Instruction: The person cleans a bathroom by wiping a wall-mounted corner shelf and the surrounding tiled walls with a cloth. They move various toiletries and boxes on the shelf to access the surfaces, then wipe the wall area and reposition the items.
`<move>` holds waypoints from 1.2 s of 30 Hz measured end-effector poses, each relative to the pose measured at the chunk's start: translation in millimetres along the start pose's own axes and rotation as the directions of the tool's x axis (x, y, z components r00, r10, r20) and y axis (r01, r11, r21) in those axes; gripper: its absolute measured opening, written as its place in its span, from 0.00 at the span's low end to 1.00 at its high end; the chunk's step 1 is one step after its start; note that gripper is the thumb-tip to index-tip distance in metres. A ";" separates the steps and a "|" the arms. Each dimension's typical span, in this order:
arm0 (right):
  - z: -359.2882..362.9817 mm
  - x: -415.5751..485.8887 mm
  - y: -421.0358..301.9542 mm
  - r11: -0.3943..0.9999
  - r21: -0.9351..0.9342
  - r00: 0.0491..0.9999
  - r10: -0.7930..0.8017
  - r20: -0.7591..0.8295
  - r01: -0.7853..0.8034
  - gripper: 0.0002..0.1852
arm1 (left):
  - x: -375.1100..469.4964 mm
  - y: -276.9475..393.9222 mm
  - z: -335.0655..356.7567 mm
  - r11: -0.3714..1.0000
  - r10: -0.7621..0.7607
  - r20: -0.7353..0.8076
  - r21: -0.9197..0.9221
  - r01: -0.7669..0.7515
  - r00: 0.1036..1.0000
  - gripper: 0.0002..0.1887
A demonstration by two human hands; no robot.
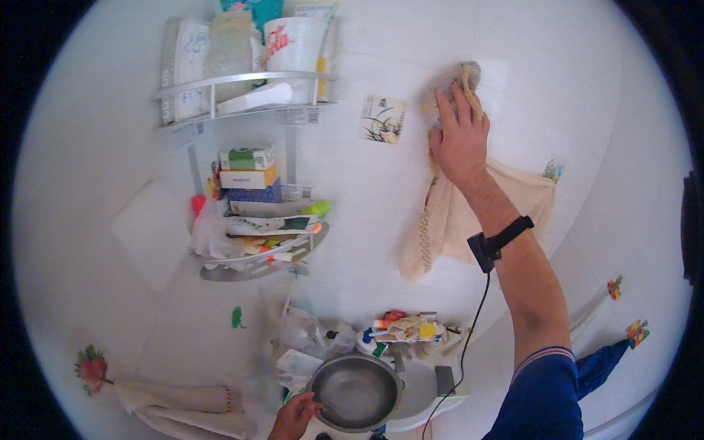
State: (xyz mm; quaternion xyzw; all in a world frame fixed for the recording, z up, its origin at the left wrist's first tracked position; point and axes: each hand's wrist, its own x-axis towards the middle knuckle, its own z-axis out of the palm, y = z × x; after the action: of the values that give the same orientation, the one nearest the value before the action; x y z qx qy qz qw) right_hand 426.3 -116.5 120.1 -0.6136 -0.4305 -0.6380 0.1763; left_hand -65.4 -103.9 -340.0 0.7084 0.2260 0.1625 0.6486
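My right hand [461, 137] is raised against the white tiled wall, its fingers on a beige cloth [472, 88] bunched at the fingertips. Below that hand a beige towel [478, 220] hangs on the wall; whether it is joined to the bunched cloth, I cannot tell. A black strap with a small box [484, 253] and a cable circles my right wrist. Low in the view, my left hand [297, 415] grips the left rim of a round grey metal basin [357, 393]. The basin is beside a white washbasin [421, 388], overlapping its left side.
Two metal corner shelves hold a white bucket [294, 49], boxes [247, 179] and tubes [264, 224]. Toiletries [412, 328] crowd the ledge behind the washbasin, with a dark flat object [445, 380] on its right rim. Towels hang at lower left [181, 410] and lower right [602, 368].
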 end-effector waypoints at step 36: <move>-48.1 -82.8 184.0 1.000 -0.020 0.999 -0.004 -0.050 0.003 0.25 | 343.3 250.4 318.8 0.638 0.627 0.072 0.523 -0.564 0.776 0.39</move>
State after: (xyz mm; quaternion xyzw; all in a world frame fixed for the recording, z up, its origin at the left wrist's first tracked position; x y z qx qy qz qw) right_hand 549.9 -282.8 109.9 -0.5982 -0.4206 -0.6579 0.1798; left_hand 418.9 -205.3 -146.9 0.8791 0.0519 0.3412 0.3289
